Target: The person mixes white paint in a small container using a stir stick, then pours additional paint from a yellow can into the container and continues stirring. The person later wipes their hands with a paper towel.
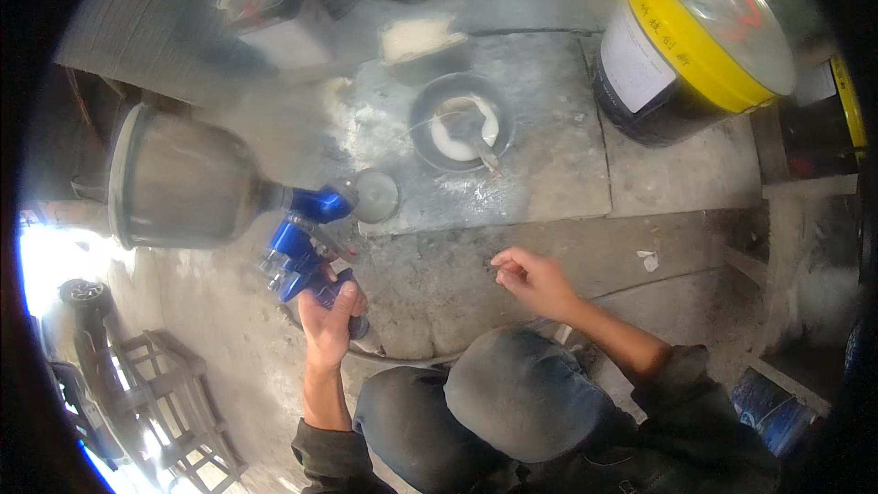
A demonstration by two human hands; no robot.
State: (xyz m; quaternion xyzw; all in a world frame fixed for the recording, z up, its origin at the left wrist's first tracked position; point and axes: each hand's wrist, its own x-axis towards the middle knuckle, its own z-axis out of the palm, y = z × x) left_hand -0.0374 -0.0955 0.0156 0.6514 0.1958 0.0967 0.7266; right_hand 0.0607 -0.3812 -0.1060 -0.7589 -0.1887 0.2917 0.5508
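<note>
in the head view, the left hand (331, 316) is wrapped around the handle of a blue metal spray gun (293, 242), its fingers closed in a firm grip. the gun is out at the left, in front of the person's knees (521, 393), and its large, cloudy grey, rounded cup (183, 183) lies sideways, wide end to the left. the right hand (532, 279) has its fingers loosely bent, with nothing seen in its grasp, near the front of a stained grey worktop (549, 187). beyond it stands a round grey bowl (422, 114) with white liquid (448, 144) inside. a small, round, greyish disc (377, 196) lies just beside the gun's blue neck, and a big yellow-and-black drum (686, 46) stands at the far right.
</note>
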